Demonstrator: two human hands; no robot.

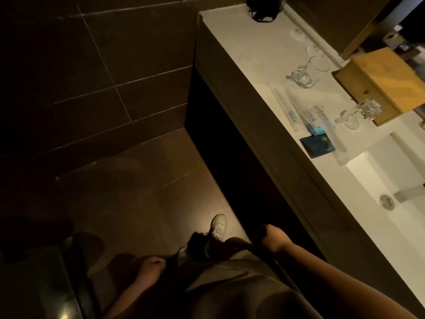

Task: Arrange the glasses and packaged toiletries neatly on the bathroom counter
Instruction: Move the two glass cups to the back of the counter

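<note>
On the pale bathroom counter (248,56) a clear glass (318,63) stands beside a crumpled clear wrapper (301,77). More clear wrapping (358,113) lies by the wooden box. Long clear packets with blue print (299,109), a light blue packet (316,130) and a dark blue packet (317,146) lie near the counter's front edge. My left hand (150,269) hangs low by my hip, fingers curled into a fist, holding nothing. My right hand (273,238) hangs in shadow below the counter front; whether its fingers are apart is unclear.
A wooden box (381,81) stands at the back of the counter. A white sink (391,180) with a drain sits to the right. A black corded object (262,10) lies at the counter's far end. Dark tiled floor and wall fill the left; my shoe (218,224) is below.
</note>
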